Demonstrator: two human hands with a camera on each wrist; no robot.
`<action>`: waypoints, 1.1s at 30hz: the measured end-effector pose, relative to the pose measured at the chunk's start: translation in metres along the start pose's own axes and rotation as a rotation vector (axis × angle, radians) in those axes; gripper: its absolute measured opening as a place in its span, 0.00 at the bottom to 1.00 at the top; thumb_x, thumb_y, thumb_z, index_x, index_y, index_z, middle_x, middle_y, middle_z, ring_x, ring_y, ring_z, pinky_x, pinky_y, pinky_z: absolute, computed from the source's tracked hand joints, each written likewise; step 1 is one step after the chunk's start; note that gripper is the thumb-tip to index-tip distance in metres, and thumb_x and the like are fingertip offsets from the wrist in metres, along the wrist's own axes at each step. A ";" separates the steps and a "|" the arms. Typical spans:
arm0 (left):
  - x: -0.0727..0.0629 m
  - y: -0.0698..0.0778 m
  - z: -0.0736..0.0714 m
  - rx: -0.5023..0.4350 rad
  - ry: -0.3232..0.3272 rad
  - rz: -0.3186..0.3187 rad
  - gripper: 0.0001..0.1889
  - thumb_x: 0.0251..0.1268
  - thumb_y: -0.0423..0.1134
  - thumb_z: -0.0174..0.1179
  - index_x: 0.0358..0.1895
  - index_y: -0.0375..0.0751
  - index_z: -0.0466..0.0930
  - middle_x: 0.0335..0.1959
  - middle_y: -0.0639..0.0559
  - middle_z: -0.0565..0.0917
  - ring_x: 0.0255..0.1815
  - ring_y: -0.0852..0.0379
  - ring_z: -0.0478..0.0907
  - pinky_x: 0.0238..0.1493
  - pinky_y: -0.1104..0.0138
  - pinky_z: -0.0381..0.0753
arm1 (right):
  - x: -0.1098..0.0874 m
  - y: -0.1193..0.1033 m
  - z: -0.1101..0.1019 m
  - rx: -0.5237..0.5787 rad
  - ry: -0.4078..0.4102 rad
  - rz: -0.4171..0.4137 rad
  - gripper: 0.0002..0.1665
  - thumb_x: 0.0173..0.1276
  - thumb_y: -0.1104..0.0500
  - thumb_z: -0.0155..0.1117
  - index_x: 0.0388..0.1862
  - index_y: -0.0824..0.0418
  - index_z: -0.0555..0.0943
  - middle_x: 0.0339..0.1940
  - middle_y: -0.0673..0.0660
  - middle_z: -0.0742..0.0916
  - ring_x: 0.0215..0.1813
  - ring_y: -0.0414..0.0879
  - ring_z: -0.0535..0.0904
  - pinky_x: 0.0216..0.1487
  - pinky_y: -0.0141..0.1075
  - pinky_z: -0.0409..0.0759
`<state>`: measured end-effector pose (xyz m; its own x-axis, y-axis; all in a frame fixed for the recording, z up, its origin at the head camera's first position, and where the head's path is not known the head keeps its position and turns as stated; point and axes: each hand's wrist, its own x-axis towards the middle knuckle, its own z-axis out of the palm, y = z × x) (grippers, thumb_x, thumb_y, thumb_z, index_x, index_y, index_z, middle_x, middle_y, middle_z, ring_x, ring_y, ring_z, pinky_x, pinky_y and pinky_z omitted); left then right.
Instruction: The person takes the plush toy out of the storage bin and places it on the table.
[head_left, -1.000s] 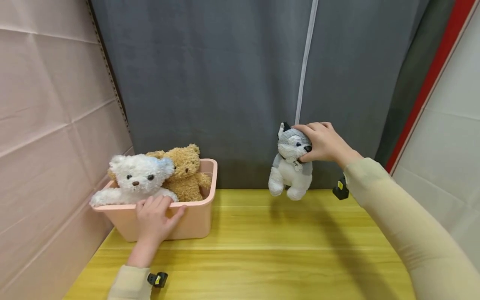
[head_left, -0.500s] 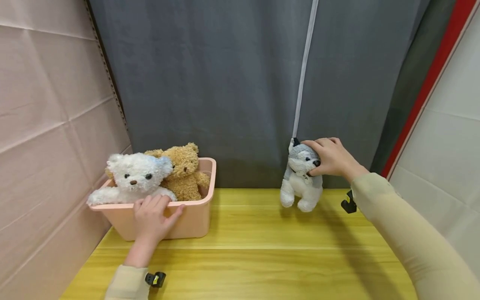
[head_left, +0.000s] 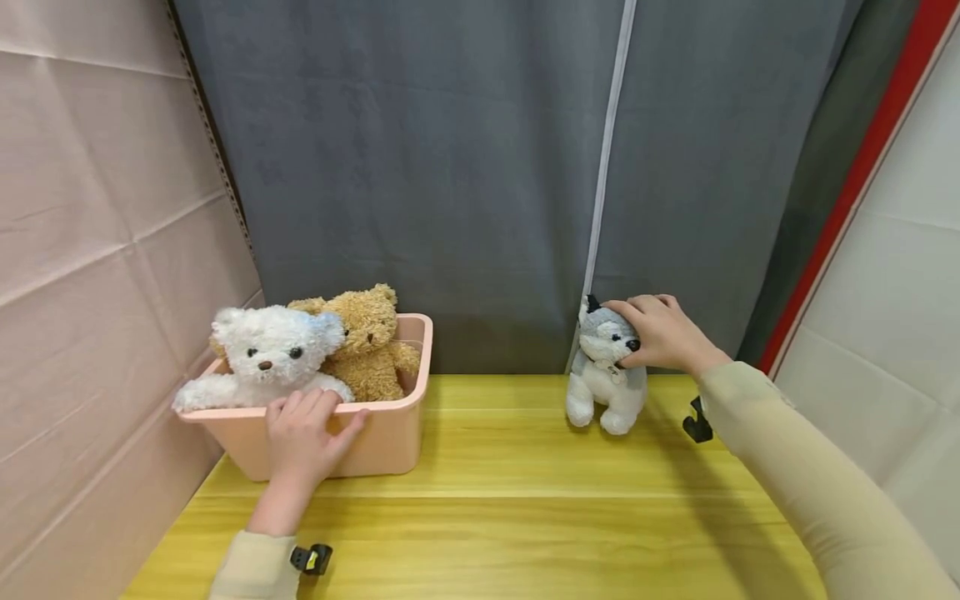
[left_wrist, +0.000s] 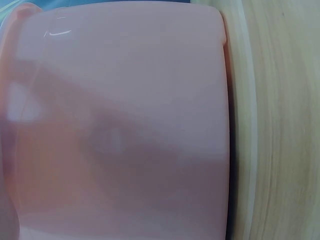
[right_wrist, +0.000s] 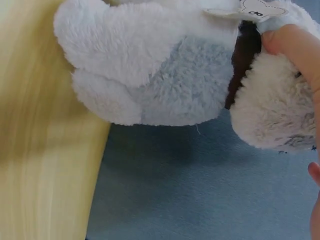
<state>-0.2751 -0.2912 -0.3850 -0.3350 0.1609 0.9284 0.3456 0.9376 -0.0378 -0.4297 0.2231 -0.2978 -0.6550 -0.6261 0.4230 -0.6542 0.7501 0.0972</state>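
Observation:
My right hand [head_left: 666, 335] grips the head of a grey and white plush husky [head_left: 606, 385], which sits upright at the back right of the tabletop. In the right wrist view, the thumb [right_wrist: 296, 46] presses by its dark collar [right_wrist: 245, 62], with a bone-shaped tag [right_wrist: 262, 10] alongside. My left hand [head_left: 303, 435] holds the front rim of a pink plastic bin [head_left: 382, 442], fingers hooked over the edge. A white teddy bear [head_left: 272, 354] leans at the bin's front, one arm over the rim; behind it sits a brown teddy bear [head_left: 367, 346]. The bin's wall [left_wrist: 125, 100] fills most of the left wrist view.
The yellow wood-grain table [head_left: 510, 533] runs back to a grey curtain [head_left: 450, 167] with a pale vertical strip. Pink cloth [head_left: 90, 250] closes off the left side, close to the bin. A white panel [head_left: 877, 333] with a red edge stands at right.
My right hand has lowered the plush husky and shifted it a little to the right, down to the tabletop. The left hand and the bin have stayed in place.

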 end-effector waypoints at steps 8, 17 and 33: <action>0.001 0.001 0.004 -0.010 0.053 0.013 0.31 0.61 0.69 0.49 0.25 0.41 0.72 0.19 0.50 0.74 0.20 0.48 0.64 0.34 0.50 0.60 | -0.005 0.003 0.021 -0.020 0.008 0.000 0.54 0.41 0.49 0.81 0.68 0.56 0.68 0.52 0.60 0.78 0.56 0.58 0.71 0.59 0.59 0.59; 0.002 0.002 0.005 -0.012 0.058 0.008 0.29 0.60 0.67 0.51 0.23 0.41 0.71 0.18 0.50 0.73 0.20 0.47 0.64 0.33 0.49 0.60 | -0.008 0.003 0.029 -0.039 0.060 0.057 0.56 0.39 0.48 0.83 0.69 0.57 0.67 0.53 0.62 0.77 0.57 0.59 0.71 0.56 0.59 0.63; 0.002 -0.001 0.003 0.000 0.066 0.014 0.30 0.60 0.68 0.50 0.23 0.40 0.71 0.19 0.49 0.73 0.19 0.48 0.63 0.33 0.49 0.60 | 0.004 0.001 0.019 0.126 -0.090 0.136 0.50 0.55 0.35 0.71 0.71 0.55 0.65 0.61 0.66 0.73 0.61 0.62 0.67 0.58 0.60 0.56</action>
<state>-0.2790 -0.2911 -0.3846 -0.2714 0.1535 0.9502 0.3500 0.9354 -0.0511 -0.4401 0.2170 -0.3126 -0.7682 -0.5413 0.3419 -0.5956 0.8001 -0.0716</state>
